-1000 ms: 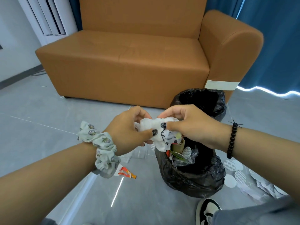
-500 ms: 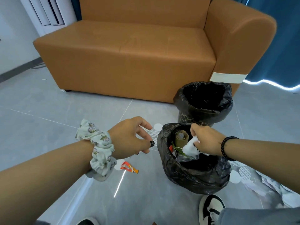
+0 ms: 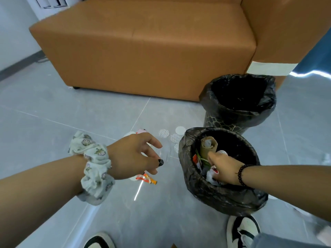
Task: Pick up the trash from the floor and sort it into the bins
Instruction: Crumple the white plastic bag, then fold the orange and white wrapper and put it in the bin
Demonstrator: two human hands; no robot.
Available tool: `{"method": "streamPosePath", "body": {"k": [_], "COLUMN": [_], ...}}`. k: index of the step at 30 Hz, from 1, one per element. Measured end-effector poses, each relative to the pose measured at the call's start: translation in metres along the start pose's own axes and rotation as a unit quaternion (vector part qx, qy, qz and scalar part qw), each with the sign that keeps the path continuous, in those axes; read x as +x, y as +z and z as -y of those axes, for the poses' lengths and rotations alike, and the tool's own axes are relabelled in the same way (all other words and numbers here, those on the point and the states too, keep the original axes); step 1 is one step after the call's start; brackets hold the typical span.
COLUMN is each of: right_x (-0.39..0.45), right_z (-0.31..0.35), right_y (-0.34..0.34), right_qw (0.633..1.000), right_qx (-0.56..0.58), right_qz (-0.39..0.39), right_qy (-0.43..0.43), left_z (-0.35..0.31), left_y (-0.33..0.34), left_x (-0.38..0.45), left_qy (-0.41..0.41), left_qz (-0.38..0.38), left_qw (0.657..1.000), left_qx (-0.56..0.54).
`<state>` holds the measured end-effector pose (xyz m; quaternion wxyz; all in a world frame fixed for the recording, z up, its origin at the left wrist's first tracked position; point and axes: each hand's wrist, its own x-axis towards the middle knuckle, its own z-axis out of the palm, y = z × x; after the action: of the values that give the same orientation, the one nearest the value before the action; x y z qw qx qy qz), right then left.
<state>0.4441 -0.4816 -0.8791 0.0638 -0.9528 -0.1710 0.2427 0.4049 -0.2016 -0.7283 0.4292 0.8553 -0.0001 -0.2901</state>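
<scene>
A: Right hand (image 3: 224, 169) is down inside the near bin (image 3: 222, 196); can't tell whether it holds anything. Left hand (image 3: 136, 156) hangs loose, nothing in it.

B: Orange wrapper (image 3: 147, 179) lies on the floor below it. The overfull bin could spill.

The grey tiled floor (image 3: 53, 108) carries an orange-brown sofa (image 3: 143, 47) at the back. Just in front of the sofa's right end stands a bin lined with a black bag (image 3: 238, 102), and nearer the camera a second black-bagged bin (image 3: 222, 176) stands just beside it. Several round white paper discs (image 3: 163, 133) lie on the tiles to the left of the near bin. An orange and white wrapper (image 3: 146, 179) lies closer in, beside a bright streak of reflected light. A small pink scrap (image 3: 141, 131) lies near the discs. Two black and white sneakers (image 3: 242, 230) stand on the floor at the bottom edge.
</scene>
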Motion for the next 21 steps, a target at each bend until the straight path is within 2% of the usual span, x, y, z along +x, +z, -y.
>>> {"method": "streamPosePath", "body": {"k": [6, 11, 13, 15, 18, 21], "right_x": [0.018, 0.024, 0.023, 0.021, 0.018, 0.015], "right_z": [-0.006, -0.007, -0.011, -0.014, -0.012, -0.008], "right_y": [0.005, -0.020, -0.026, -0.026, -0.017, -0.006], "right_qw": [0.998, 0.975, 0.970, 0.975, 0.990, 0.987], "right_qx": [-0.032, 0.121, 0.136, 0.132, 0.039, -0.094], "right_qz": [0.049, 0.181, 0.194, 0.172, 0.131, 0.130], "right_qy": [-0.005, 0.040, 0.046, 0.046, 0.039, 0.004], "left_z": [0.001, 0.006, 0.011, 0.017, 0.029, 0.041], "left_y": [0.004, 0.007, 0.008, 0.012, 0.017, 0.020], "left_x": [0.007, 0.012, 0.013, 0.014, 0.017, 0.024], "left_qy": [-0.016, -0.019, -0.020, -0.024, -0.043, -0.061], "left_qz": [0.019, 0.033, 0.037, 0.042, 0.062, 0.075], "left_qw": [1.000, 0.999, 0.999, 0.998, 0.994, 0.990], "left_qx": [0.002, 0.019, 0.026, 0.038, 0.073, 0.105]}}
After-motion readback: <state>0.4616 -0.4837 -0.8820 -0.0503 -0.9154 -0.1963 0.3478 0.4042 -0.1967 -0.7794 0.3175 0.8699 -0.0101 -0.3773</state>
